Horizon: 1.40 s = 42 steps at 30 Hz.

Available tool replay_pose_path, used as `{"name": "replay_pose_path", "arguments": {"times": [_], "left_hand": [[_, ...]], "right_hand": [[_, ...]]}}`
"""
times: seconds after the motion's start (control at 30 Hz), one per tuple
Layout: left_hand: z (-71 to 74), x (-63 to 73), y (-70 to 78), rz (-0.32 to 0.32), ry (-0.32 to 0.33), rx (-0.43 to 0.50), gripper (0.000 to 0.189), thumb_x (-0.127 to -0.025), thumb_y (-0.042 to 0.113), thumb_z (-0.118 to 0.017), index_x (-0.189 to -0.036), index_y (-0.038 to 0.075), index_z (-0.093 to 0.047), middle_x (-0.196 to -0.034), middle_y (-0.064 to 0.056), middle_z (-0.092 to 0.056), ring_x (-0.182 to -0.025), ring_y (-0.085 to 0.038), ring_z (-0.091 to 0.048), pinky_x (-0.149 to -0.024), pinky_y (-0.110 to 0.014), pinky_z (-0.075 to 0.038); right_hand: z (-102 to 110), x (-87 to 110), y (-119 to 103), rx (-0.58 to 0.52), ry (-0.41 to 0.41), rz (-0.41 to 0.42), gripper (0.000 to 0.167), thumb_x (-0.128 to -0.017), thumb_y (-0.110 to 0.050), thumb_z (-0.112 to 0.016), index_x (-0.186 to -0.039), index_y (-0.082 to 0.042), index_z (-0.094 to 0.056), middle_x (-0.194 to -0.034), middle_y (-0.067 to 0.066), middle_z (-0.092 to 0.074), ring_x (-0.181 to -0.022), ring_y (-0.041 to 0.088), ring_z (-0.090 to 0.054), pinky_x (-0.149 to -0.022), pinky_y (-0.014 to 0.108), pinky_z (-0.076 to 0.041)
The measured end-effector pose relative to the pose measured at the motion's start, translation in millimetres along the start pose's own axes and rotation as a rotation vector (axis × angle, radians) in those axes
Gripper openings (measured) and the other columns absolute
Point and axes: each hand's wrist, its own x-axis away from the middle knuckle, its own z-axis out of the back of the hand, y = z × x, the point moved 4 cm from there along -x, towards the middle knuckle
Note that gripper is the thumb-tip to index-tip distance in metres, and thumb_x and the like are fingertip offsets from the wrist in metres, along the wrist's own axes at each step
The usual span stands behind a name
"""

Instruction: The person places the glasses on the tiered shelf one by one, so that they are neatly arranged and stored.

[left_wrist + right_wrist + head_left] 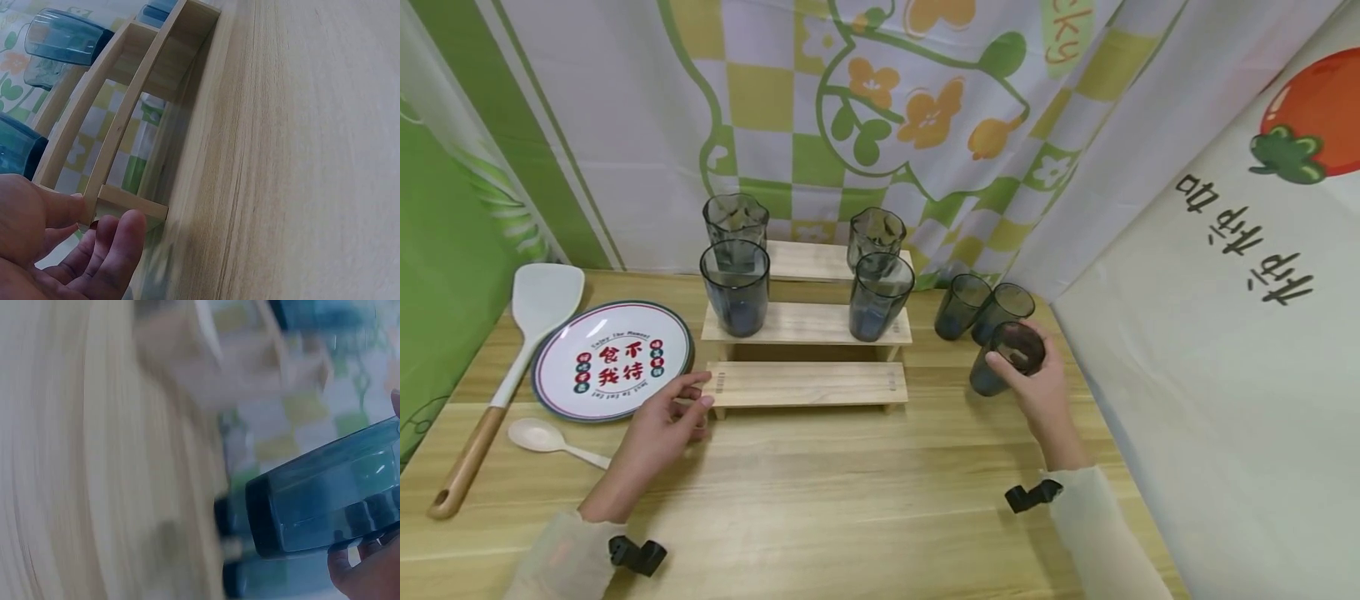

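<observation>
My right hand [1043, 398] grips a dark tinted glass tumbler [988, 375] round its side. In the right wrist view this tumbler [325, 497] is raised off the table, its thick base tilted toward the tabletop. Two similar tumblers [959, 308] stand close together just behind it. At the left end of a three-step wooden rack [808, 385], my left hand [662, 429] pinches the lowest board, thumb [62, 208] on top and fingers below. Two smooth tumblers [736, 292] stand on the middle step, and two wavy-sided glasses [877, 233] on the top one.
Left of the rack lies a round plate [617, 400] with red lettering. Beside it are a white spatula [512, 379] with a wooden handle and a pale spoon [538, 435]. A patterned curtain [820, 125] hangs behind the table, and a white wall [1210, 333] borders the right side.
</observation>
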Motion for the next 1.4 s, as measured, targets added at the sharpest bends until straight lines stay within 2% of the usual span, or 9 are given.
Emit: {"name": "replay_pose_path", "arguments": {"times": [0.13, 0.33, 0.43, 0.57, 0.67, 0.83, 1.0, 1.2, 1.4], "left_hand": [[-0.5, -0.2, -0.3, 0.001, -0.004, 0.008, 0.04, -0.105, 0.014, -0.058, -0.142, -0.002, -0.051, -0.114, -0.023, -0.052, -0.084, -0.031, -0.065, -0.067, -0.033, -0.065], [-0.1, 0.1, -0.9, -0.003, 0.004, 0.006, 0.041, -0.105, 0.014, -0.058, -0.142, -0.002, -0.051, -0.114, -0.022, -0.053, -0.084, -0.028, -0.065, -0.067, -0.033, -0.065], [0.5, -0.1, -1.0, -0.005, 0.006, 0.001, 0.041, -0.105, 0.015, -0.058, -0.142, -0.001, -0.052, -0.114, -0.022, -0.053, -0.084, -0.027, -0.065, -0.067, -0.032, -0.065], [1.4, -1.0, -0.7, -0.01, 0.0, 0.001, 0.041, -0.106, 0.016, -0.058, -0.143, -0.001, -0.051, -0.114, -0.022, -0.053, -0.085, -0.03, -0.065, -0.068, -0.032, -0.065], [1.8, -0.8, -0.7, -0.017, 0.003, 0.0, 0.04, -0.106, 0.015, -0.058, -0.142, -0.001, -0.052, -0.113, -0.022, -0.054, -0.085, -0.031, -0.065, -0.067, -0.033, -0.065], [1.3, 1.0, -1.4, -0.036, 0.012, -0.023, 0.038, -0.105, 0.013, -0.058, -0.141, -0.001, -0.053, -0.109, -0.022, -0.057, -0.079, -0.03, -0.067, -0.063, -0.034, -0.065], [0.6, 1.3, -2.3, -0.026, 0.004, -0.029, 0.038, -0.106, 0.014, -0.057, -0.142, 0.001, -0.053, -0.11, -0.022, -0.057, -0.08, -0.03, -0.066, -0.065, -0.034, -0.065], [0.5, 1.6, -2.0, -0.015, 0.004, -0.039, 0.04, -0.106, 0.017, -0.056, -0.143, 0.001, -0.052, -0.112, -0.022, -0.057, -0.082, -0.029, -0.066, -0.065, -0.033, -0.065], [0.8, 2.6, -0.9, 0.018, -0.008, -0.054, 0.046, -0.107, 0.023, -0.055, -0.145, -0.002, -0.047, -0.117, -0.023, -0.056, -0.086, -0.028, -0.066, -0.065, -0.032, -0.064]], "right_hand": [[-31.2, 15.4, -24.5, 0.004, -0.117, 0.043, 0.07, -0.086, 0.002, -0.08, -0.145, -0.009, -0.046, -0.134, 0.018, -0.056, -0.121, 0.031, -0.054, -0.101, 0.037, -0.052], [-86.0, 38.8, -57.0, 0.053, -0.318, 0.136, 0.075, -0.08, 0.0, -0.086, -0.144, -0.015, -0.049, -0.129, 0.012, -0.06, -0.116, 0.034, -0.057, -0.096, 0.041, -0.053], [-118.5, 48.6, -68.6, -0.01, -0.417, 0.168, 0.077, -0.079, -0.009, -0.089, -0.144, -0.015, -0.049, -0.13, 0.011, -0.06, -0.117, 0.035, -0.057, -0.098, 0.044, -0.052], [-164.7, 54.9, -78.1, -0.084, -0.517, 0.174, 0.079, -0.08, -0.029, -0.091, -0.145, -0.013, -0.048, -0.132, 0.006, -0.059, -0.117, 0.03, -0.058, -0.097, 0.042, -0.055], [-199.9, 55.3, -83.5, -0.155, -0.56, 0.163, 0.08, -0.081, -0.031, -0.09, -0.146, -0.012, -0.047, -0.134, 0.004, -0.057, -0.115, 0.029, -0.06, -0.095, 0.043, -0.057], [-251.2, 54.9, -86.1, -0.211, -0.539, 0.143, 0.076, -0.081, -0.014, -0.089, -0.144, -0.021, -0.047, -0.133, 0.002, -0.058, -0.117, 0.023, -0.06, -0.097, 0.043, -0.057], [-287.0, 56.1, -82.6, -0.188, -0.481, 0.118, 0.077, -0.081, -0.016, -0.089, -0.144, -0.022, -0.045, -0.133, -0.001, -0.056, -0.119, 0.017, -0.058, -0.1, 0.043, -0.055], [-307.9, 58.7, -81.2, -0.129, -0.384, 0.075, 0.077, -0.081, -0.027, -0.089, -0.143, -0.027, -0.044, -0.129, -0.005, -0.057, -0.117, 0.012, -0.058, -0.102, 0.04, -0.053], [-317.9, 60.4, -80.8, -0.088, -0.317, 0.103, 0.079, -0.08, -0.032, -0.09, -0.142, -0.024, -0.042, -0.128, -0.003, -0.058, -0.116, 0.012, -0.058, -0.102, 0.032, -0.051]]}}
